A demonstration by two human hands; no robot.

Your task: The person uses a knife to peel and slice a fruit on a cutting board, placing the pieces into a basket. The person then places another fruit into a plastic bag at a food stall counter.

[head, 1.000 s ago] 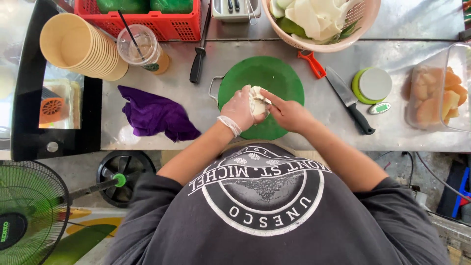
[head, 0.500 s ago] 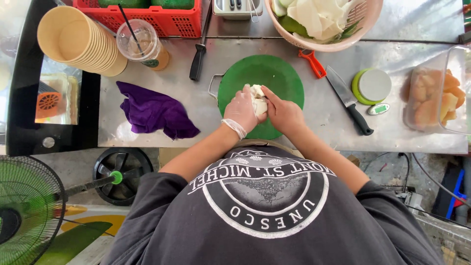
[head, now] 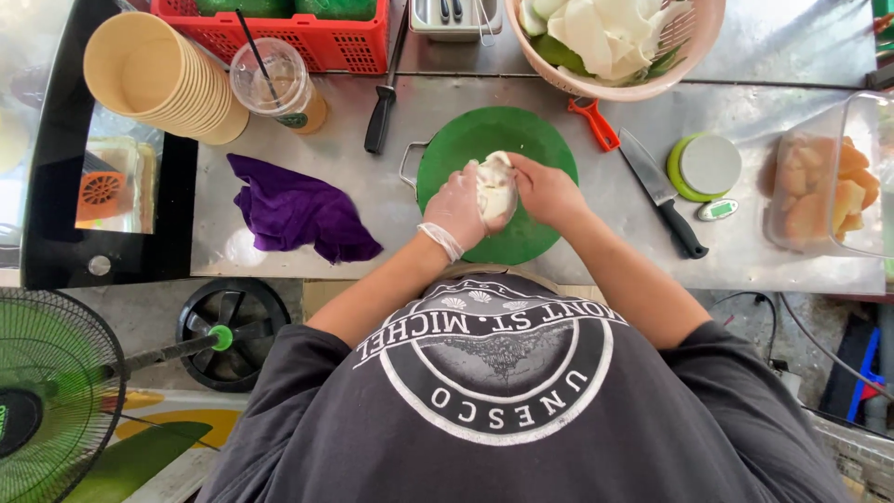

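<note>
Pale, cream-coloured piece of fruit flesh held up over the round green cutting board, caught between both hands. Left hand, in a thin clear glove, cupped round the piece's left and lower side, grip closed on it. Right hand, bare, pressed against the right side, fingers curled in and touching the top edge, grip likewise clamped on the piece. Piece sitting between the two palms, its pale face turned up toward the camera.

On the steel worktop: crumpled purple cloth well to the left of the board, black-handled kitchen knife to the right, small round green scale just beyond it. Clear tub of orange-yellow fruit chunks at the far right. Pink basket of pale peelings behind the board, stack of paper bowls and plastic cup with straw at the back left.
</note>
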